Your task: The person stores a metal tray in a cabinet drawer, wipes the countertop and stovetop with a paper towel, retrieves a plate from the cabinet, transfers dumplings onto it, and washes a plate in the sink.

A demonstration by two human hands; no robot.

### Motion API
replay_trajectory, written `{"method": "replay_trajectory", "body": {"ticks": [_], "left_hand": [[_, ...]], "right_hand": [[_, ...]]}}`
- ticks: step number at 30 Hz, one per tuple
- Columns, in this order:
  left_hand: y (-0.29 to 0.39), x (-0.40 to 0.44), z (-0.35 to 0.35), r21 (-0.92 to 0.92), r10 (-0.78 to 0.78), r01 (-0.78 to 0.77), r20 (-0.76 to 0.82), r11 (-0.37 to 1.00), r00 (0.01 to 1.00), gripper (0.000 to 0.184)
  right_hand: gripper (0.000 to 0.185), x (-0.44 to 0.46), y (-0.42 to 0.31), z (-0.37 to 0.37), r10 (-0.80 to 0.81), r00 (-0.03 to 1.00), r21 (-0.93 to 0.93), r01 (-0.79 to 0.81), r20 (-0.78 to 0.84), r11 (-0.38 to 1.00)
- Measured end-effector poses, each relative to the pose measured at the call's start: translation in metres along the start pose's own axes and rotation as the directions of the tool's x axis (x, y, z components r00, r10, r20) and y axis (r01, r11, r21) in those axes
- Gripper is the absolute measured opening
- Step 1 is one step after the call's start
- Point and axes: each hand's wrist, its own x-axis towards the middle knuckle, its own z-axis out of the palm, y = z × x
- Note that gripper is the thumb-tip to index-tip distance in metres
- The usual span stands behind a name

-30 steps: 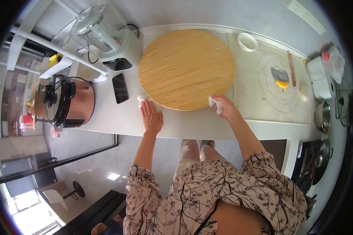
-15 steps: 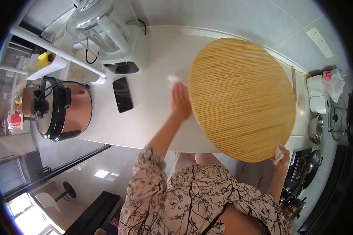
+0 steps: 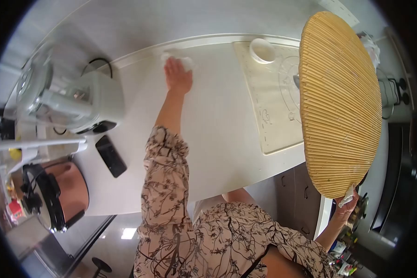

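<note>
My left hand [image 3: 178,78] lies flat on the counter with its fingers stretched forward, pressing on a crumpled white tissue [image 3: 186,62]. A round, slatted bamboo board [image 3: 340,106] is held up on the right, tilted nearly on edge. At its lower rim, my right hand [image 3: 347,206] is closed around the edge. A second white tissue [image 3: 346,198] is bunched in that same hand. Part of my right hand's grip is hidden behind the board.
On the counter's right lies a cream baking mat [image 3: 273,125] with a white bowl [image 3: 262,50] on it. To the left are a blender [image 3: 95,99], a black phone [image 3: 110,156] and a copper-coloured pressure cooker [image 3: 62,187]. Drawers [image 3: 292,199] sit below the counter.
The bamboo board has swung right and tipped upward, uncovering the baking mat and bowl. My left hand has slid toward the back of the counter with its tissue. The view has turned right.
</note>
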Motion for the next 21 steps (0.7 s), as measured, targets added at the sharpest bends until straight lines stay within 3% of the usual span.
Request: {"method": "replay_trajectory", "body": {"ticks": [7,13,14,15,16,18,20,21], "left_hand": [[0.124,0.04,-0.002,-0.157,0.32,-0.302,0.107,0.94,0.941,0.065],[0.179,-0.05,-0.002,-0.157,0.444,-0.429,0.073,0.889,0.893,0.062],[0.184,-0.071,0.001,-0.212,0.48,-0.466,0.017,0.859,0.877,0.062],[0.188,-0.095,0.007,-0.265,0.509,-0.5,-0.039,0.825,0.86,0.061],[0.191,-0.118,0.015,-0.588,0.504,-0.403,0.01,0.702,0.864,0.06],[0.191,-0.164,-0.001,-0.825,0.545,-0.243,0.091,0.51,0.833,0.059],[0.189,-0.209,-0.022,-0.759,0.594,-0.314,0.118,0.571,0.796,0.06],[0.189,-0.23,-0.02,-0.694,0.611,-0.379,0.111,0.613,0.784,0.06]], "right_hand": [[0.047,-0.01,0.007,-0.002,-0.095,0.994,0.022,0.096,-0.053,0.995],[0.049,0.001,0.024,-0.001,-0.07,0.994,0.034,0.073,-0.082,0.997],[0.051,0.005,0.025,-0.005,-0.017,1.0,0.053,0.016,0.023,0.998],[0.05,0.009,0.026,-0.01,-0.012,0.998,0.043,0.014,-0.058,0.999],[0.05,0.013,0.028,-0.008,0.007,0.999,0.047,-0.005,-0.039,0.999],[0.048,0.021,0.03,-0.008,0.033,0.999,0.058,-0.033,0.001,0.998],[0.045,0.03,0.027,-0.01,0.047,0.998,0.072,-0.05,0.041,0.996],[0.045,0.031,0.027,-0.005,0.019,1.0,0.063,-0.018,-0.013,0.998]]}}
